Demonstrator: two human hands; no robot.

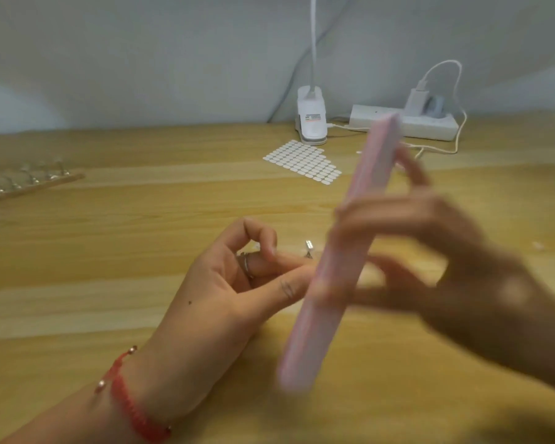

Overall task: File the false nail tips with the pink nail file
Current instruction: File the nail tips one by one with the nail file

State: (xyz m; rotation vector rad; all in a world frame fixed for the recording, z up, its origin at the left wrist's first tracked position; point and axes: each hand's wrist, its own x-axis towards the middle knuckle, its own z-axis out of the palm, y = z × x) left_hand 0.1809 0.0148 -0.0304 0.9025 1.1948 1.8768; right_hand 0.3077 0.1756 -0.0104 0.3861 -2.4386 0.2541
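My right hand (436,261), blurred by motion, grips the long pink nail file (340,251) at its middle and holds it nearly upright, tilted to the right. My left hand (237,283) rests on the wooden table (109,251) with its fingers curled, pinching a small metal nail stand (309,249) whose top sticks out just left of the file. The file's edge meets my left thumb tip. Whether a false nail tip sits on the stand cannot be made out. A ring and a red bracelet are on the left hand and wrist.
A wooden rack with several metal nail stands (29,182) lies at the far left. A sheet of white adhesive tabs (303,161) lies behind the hands. A white clip lamp (311,120) and a power strip (407,121) with a charger stand by the wall.
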